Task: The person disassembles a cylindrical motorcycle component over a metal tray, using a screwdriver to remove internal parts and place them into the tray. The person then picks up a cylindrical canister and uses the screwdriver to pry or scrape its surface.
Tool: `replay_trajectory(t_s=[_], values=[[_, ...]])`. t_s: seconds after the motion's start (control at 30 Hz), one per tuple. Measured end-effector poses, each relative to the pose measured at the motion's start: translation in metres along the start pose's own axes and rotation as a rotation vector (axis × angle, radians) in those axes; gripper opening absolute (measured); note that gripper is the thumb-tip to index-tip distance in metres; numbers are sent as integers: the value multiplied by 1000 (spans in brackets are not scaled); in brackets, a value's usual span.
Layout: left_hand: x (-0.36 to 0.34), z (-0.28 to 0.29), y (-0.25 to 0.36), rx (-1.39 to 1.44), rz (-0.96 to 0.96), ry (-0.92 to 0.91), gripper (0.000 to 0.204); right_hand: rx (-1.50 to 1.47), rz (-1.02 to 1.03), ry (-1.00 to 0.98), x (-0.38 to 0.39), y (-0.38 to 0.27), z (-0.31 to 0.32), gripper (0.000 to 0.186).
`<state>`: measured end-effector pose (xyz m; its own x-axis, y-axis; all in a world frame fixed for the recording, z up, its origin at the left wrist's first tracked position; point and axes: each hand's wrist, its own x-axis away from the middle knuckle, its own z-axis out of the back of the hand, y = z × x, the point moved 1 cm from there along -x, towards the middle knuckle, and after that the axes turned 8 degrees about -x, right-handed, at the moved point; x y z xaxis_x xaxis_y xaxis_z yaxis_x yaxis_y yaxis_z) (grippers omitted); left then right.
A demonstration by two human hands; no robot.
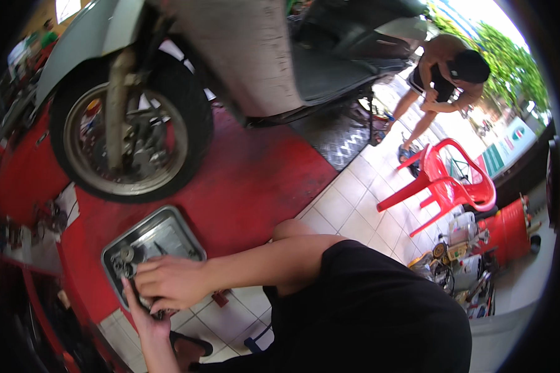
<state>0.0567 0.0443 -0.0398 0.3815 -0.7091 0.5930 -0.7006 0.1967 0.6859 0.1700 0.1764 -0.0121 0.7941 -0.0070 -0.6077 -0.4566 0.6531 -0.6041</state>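
Observation:
My right hand reaches over a metal tray on the red platform, its fingers curled and meeting my left hand. My left hand is just below it at the tray's lower edge, index finger pointing up along the side. Between the hands is a small dark metal part, partly hidden by fingers; both hands seem closed around it. Small round metal parts lie in the tray's left side, beside my fingertips.
A scooter's front wheel stands on the red platform above the tray. Tiled floor holds a red plastic chair, and cluttered containers and tools sit at right. A bent-over person is beside the scooter's rear. More people are far left.

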Motion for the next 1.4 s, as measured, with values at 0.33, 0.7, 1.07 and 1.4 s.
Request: replay_trajectory(t_s=[0.33, 0.7, 1.07, 1.4], values=[[-6, 7, -8, 8, 0, 14, 47, 33, -63, -61, -5, -17, 16, 29], [7, -14, 1, 102, -84, 16, 41, -118, -54, -86, -9, -16, 20, 24], [11, -15, 5, 78, -100, 32, 38, -106, -26, -54, -7, -15, 16, 26], [8, 7, 33, 160, -137, -28, 55, 97, -484, -41, 3, 56, 52, 16]])
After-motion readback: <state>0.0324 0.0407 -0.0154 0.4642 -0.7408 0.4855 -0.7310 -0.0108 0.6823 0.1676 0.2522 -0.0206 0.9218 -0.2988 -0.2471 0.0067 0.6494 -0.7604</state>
